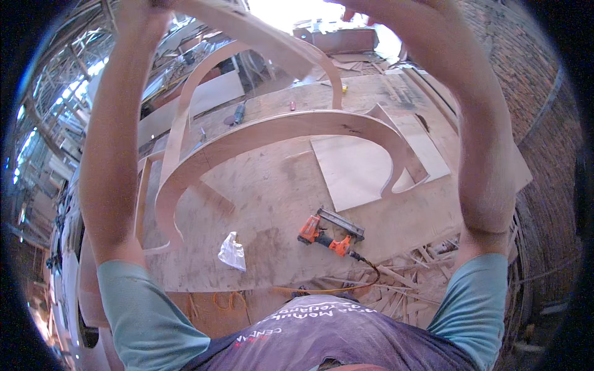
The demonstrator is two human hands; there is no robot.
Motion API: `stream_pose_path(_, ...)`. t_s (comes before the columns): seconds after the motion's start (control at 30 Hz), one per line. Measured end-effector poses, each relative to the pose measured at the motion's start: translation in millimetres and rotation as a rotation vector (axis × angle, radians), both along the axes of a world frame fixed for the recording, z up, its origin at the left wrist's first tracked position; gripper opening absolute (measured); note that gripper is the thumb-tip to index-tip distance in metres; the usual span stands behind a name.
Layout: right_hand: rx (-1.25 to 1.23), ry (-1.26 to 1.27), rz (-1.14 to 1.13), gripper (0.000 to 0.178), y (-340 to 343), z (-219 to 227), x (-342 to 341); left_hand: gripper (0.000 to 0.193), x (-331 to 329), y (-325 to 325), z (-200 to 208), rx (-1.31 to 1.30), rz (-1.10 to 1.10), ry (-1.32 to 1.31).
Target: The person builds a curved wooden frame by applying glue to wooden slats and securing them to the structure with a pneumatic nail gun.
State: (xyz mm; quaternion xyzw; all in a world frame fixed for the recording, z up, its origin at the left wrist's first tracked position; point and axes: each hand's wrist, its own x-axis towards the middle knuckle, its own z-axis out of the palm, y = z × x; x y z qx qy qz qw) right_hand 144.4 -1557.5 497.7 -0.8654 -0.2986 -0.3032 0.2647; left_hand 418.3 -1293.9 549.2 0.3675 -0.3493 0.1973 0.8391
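Both my arms are raised to the top edge of the head view. My left hand (146, 13), partly cut off, is at the end of a pale wooden strip (253, 36) and appears to grip it. The strip slants down to the right, blurred. Only part of my right hand (362, 13) shows at the top edge, with a few fingertips visible and most of it cut off. Below stands a curved plywood frame (260, 133), made of bent bands, on the worktable (260, 191).
An orange and black nail gun (328, 234) lies near the table's front with its yellow hose (334, 288). A white plastic bag (232, 252) is left of it. A pale flat panel (352, 173) lies under the frame's right end. Wood offcuts (402, 278) pile at right.
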Motion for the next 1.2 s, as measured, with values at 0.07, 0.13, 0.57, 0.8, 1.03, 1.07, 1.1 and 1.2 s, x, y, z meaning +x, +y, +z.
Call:
stream_pose_path(0.07,-0.026,0.144,-0.001,0.07,11.3,-6.8,29.4,0.034,-0.6,-22.4,-7.9,0.081,0.048,-0.045)
stream_pose_path(0.13,-0.017,0.234,0.016,0.077,17.2,-8.3,59.0,0.033,-5.4,-30.9,-6.5,0.145,0.102,-0.072)
stream_pose_path(0.57,-0.234,-0.24,-0.07,0.05,-66.1,-81.5,167.5,0.05,-50.8,-122.1,-45.1,0.617,0.116,0.483)
stream_pose_path(0.8,0.554,0.426,0.085,0.037,-89.3,-81.4,143.3,0.048,-79.8,-62.7,-103.1,1.307,0.4,0.312)
stream_pose_path(1.03,0.634,0.703,0.036,0.054,-116.3,-89.7,136.2,0.049,-94.7,-9.9,-130.1,1.511,0.363,0.397)
stream_pose_path(1.07,0.657,0.736,0.026,0.055,-113.1,-91.5,135.9,0.049,-94.6,-6.4,-131.5,1.512,0.36,0.416)
stream_pose_path(1.1,0.641,0.746,0.057,0.054,-110.7,-92.6,136.3,0.048,-94.9,-3.9,-132.6,1.504,0.332,0.421)
stream_pose_path(1.2,0.625,0.788,0.136,0.051,-102.7,-97.0,144.9,0.049,-92.8,-0.4,-130.8,1.493,0.229,0.443)
